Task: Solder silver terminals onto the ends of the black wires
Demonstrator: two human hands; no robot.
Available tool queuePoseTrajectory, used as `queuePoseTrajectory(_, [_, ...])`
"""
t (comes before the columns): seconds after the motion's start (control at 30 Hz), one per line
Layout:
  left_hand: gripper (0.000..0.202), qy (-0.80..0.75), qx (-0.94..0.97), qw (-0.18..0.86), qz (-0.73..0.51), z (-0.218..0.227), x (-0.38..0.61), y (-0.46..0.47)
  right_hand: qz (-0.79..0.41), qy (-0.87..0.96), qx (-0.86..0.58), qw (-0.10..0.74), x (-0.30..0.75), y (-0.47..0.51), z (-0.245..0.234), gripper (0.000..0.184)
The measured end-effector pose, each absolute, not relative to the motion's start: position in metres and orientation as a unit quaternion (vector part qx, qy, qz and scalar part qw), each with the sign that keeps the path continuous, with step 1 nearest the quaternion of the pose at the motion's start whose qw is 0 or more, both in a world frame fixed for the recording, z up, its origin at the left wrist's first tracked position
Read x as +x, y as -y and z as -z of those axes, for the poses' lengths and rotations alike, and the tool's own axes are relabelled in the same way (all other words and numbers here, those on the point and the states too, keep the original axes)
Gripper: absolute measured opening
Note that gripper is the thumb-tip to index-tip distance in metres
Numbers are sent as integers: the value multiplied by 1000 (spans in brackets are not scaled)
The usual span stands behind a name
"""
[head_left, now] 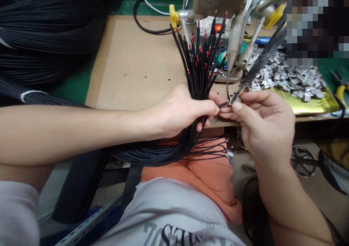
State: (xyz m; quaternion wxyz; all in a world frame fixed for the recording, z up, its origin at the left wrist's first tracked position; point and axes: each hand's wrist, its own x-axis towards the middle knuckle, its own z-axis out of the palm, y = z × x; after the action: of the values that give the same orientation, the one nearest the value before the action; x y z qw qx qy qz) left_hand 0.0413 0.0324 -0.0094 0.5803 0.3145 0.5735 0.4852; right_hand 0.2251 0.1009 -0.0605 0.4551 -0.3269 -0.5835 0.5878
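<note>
My left hand [185, 111] is closed round a thick bundle of black cables [200, 82], whose stripped ends with red inner wires fan upward. Between its thumb and fingers one cable sticks out to the right. My right hand [261, 118] pinches a small metal connector [236, 100] at that cable's end. The tip of a soldering iron [256, 64], fixed in a stand, comes down to this joint, and a thin solder wire [228, 87] reaches it from a pointed guide above. Below, several cables with connectors [229, 154] on their ends lie across my lap.
A heap of small metal connectors [294, 75] lies on a gold sheet [313, 106] at the right. Pliers [340, 87] rest at the far right edge. Large black cable bundles [49, 31] fill the upper left. A cardboard sheet [131, 56] covers the bench.
</note>
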Motion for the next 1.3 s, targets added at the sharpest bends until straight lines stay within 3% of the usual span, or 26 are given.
queuePoseTrajectory(1.3, [24, -565, 306, 582, -498, 11, 40, -33, -583, 586, -322, 461, 225, -99, 64, 21])
